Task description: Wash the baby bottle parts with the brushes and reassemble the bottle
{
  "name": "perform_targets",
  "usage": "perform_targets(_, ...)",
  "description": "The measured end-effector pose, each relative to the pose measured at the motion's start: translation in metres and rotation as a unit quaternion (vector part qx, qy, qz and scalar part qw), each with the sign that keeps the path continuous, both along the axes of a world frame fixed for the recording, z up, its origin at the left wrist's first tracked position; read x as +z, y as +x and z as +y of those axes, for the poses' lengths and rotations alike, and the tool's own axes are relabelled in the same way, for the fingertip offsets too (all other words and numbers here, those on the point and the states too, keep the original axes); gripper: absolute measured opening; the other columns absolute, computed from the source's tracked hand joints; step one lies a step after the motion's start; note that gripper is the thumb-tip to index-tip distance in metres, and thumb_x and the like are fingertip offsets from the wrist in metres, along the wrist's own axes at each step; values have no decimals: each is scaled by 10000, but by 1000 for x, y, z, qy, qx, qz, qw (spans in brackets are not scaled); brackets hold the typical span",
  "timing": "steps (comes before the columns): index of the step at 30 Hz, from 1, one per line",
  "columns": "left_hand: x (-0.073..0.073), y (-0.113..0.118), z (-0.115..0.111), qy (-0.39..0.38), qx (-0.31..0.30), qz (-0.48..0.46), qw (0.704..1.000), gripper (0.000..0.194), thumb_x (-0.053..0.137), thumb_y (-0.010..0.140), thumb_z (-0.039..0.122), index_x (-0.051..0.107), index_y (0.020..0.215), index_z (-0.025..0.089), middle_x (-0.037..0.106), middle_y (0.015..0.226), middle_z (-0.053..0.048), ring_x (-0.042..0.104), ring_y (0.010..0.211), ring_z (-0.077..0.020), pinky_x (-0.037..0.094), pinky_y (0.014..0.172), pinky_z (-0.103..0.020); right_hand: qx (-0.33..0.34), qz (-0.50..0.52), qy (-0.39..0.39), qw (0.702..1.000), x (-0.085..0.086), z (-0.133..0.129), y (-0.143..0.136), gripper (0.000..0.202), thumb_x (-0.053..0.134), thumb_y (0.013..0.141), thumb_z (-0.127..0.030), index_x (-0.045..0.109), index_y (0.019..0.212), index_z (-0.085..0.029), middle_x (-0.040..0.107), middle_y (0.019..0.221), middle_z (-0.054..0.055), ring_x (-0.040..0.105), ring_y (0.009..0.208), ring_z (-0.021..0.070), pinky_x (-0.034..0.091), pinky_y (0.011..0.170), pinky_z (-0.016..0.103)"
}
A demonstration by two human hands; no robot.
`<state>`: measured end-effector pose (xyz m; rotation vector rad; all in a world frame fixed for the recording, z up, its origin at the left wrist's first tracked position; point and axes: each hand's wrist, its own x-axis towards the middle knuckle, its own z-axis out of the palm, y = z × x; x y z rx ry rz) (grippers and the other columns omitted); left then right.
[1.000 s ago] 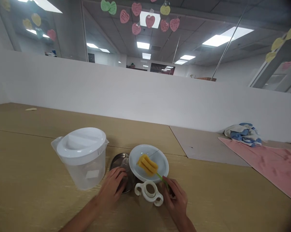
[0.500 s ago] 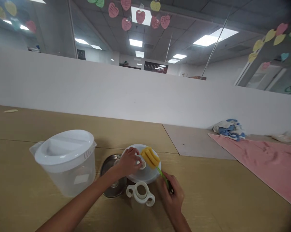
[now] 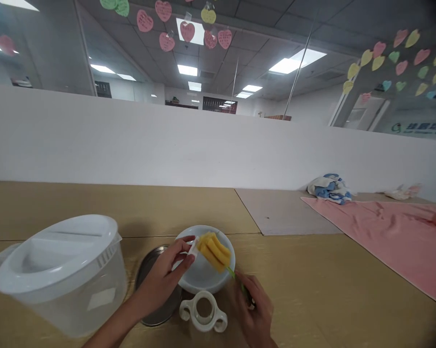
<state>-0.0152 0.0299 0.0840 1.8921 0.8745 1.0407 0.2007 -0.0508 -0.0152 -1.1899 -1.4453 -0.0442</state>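
Note:
My right hand (image 3: 253, 304) is wrapped round the green handle of a brush with a yellow sponge head (image 3: 214, 251). The sponge is over a white bowl (image 3: 201, 279). My left hand (image 3: 172, 263) pinches a small white piece (image 3: 193, 247) against the left side of the sponge. Part of that piece is hidden by the fingers. A metal lid (image 3: 161, 309) lies partly under my left forearm, left of the bowl. In front of the bowl stands a whitish bottle with a two-handled ring (image 3: 204, 311).
A large clear container with a white lid (image 3: 67, 251) stands at the left. On the right lie a pink cloth (image 3: 391, 232), a blue and white cloth (image 3: 330, 188) and a grey mat (image 3: 279, 212). A white wall runs along the back.
My left hand has lifted the small white piece out of the bowl to the sponge. The view has shifted, and the large container appears lower and further left.

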Motion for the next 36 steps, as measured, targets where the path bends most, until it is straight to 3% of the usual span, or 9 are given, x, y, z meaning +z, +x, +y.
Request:
perform_targets(3,3,-6,-7,-49,1,-48,998,324,495,792,508,540,728,195,656,989,-82,615,811,-187,513,646,-262,-1,-27,-9,1000,-3,1,4,287,504,828,-154,590,1099,-193,641,826,61,599,613,124,465,463,198)
perform_targets(6,0,-8,-8,-54,20,-67,996,350,505,775,537,540,718,193,651,1031,-102,602,940,-228,509,719,-292,-21,-101,3,995,-5,0,11,327,525,809,-143,586,1123,-212,654,895,74,636,723,160,518,560,242)
perform_targets(9,-6,-10,-5,-57,21,-67,996,352,478,799,525,530,701,190,655,1015,-112,584,1000,-246,501,726,-298,-42,-187,57,980,-7,-4,13,379,552,784,-157,579,1155,-236,665,918,78,647,760,189,537,611,291)
perform_targets(12,-18,-18,-1,-45,28,-48,997,311,459,833,468,512,708,188,652,989,-112,580,1003,-248,489,739,-306,-59,-182,81,978,-6,-8,9,372,543,791,-162,575,1155,-230,668,911,91,647,739,191,533,579,292)
perform_targets(16,-52,-41,0,108,124,-30,986,150,470,836,345,456,861,198,593,1043,-106,578,955,-217,478,783,-340,-66,-146,94,983,-3,-5,6,330,543,797,-149,583,1119,-211,667,873,95,633,669,168,507,515,264)
perform_targets(19,-83,-62,-3,303,155,9,940,290,542,755,257,446,1024,204,542,1023,-98,541,992,-231,465,827,-375,-55,-145,90,984,-4,0,7,326,565,784,-125,589,1100,-204,664,839,80,609,605,139,488,490,240)
perform_targets(23,-104,-77,-9,317,150,115,929,393,494,767,178,443,1154,219,488,1103,-114,516,1047,-232,466,842,-369,-33,-132,75,988,-6,1,5,311,551,798,-126,586,1100,-190,658,828,80,580,576,122,469,483,231)
perform_targets(29,-105,-70,-8,312,188,86,927,316,583,734,226,416,1001,204,588,1031,-95,587,942,-225,481,792,-353,-27,-131,71,989,0,1,2,304,549,791,-113,597,1080,-194,655,828,72,576,573,113,456,476,212)
perform_targets(36,-99,-63,-11,247,155,192,937,184,547,718,281,489,866,190,636,948,-86,588,921,-256,455,796,-401,-15,-151,65,986,-1,3,2,313,543,796,-106,579,1098,-181,643,798,61,515,512,85,439,466,204)
